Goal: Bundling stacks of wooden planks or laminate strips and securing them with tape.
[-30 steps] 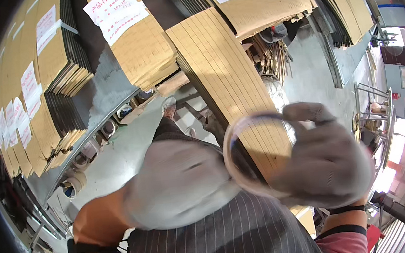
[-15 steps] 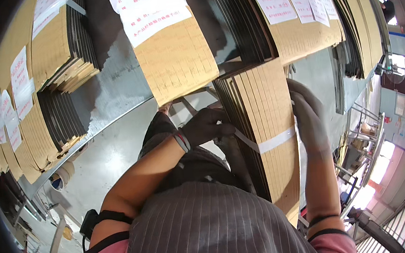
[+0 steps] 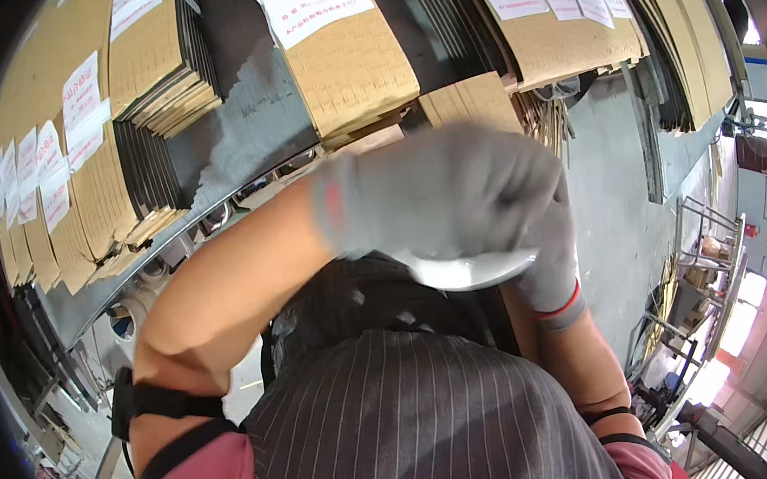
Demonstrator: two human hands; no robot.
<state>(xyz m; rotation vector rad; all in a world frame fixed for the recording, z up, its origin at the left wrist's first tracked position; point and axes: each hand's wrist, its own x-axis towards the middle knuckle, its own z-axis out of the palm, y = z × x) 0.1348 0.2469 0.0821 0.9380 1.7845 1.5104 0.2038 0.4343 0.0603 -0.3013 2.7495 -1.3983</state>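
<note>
In a grey knit glove, my left hand [image 3: 462,189] crosses in front of me over the bundle of brown cardboard sheets [image 3: 467,104], blurred, its fingers curled in. What they hold, if anything, is hidden. Close against its fingertips is my gloved right hand [image 3: 550,264], its fingers mostly covered by the left. A white curved strip [image 3: 466,271] shows below my left palm and reaches toward the right hand; which hand grips it I cannot tell. Most of the bundle is hidden behind my hands and arm.
A grey metal bench [image 3: 246,128] ahead carries a labelled cardboard stack [image 3: 347,70] in the middle. More labelled stacks stand at left [image 3: 95,167] and right [image 3: 568,42]. A metal rack [image 3: 714,270] is at far right.
My left hand has swung up and right across the bundle toward the right hand. The right hand is lower and turned inward. The bench stacks sit shifted in view.
</note>
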